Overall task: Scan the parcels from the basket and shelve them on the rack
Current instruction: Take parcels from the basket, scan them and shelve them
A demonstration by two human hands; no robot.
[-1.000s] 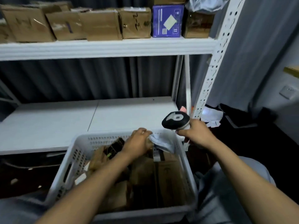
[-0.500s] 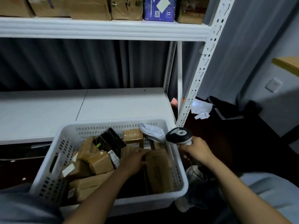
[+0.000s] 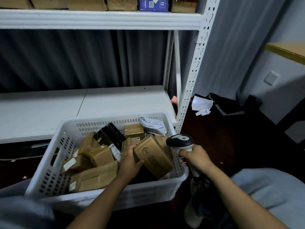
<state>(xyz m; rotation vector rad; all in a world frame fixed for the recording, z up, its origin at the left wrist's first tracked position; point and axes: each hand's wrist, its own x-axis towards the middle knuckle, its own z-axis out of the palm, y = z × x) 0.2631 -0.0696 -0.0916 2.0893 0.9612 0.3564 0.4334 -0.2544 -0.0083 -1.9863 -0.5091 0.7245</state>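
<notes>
Parcel (image 3: 153,160) could slip in the basket (image 3: 105,116): fingers (image 3: 132,148) of the left hand (image 3: 130,162) pinch only its left edge; right hand (image 3: 197,158) fingers wrap the scanner (image 3: 179,140).

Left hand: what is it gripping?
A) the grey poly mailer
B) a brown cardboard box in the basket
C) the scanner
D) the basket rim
B: the left hand is curled round the end of a brown cardboard box lying tilted at the right side of the white basket, while the scanner is held by the right hand.
</notes>
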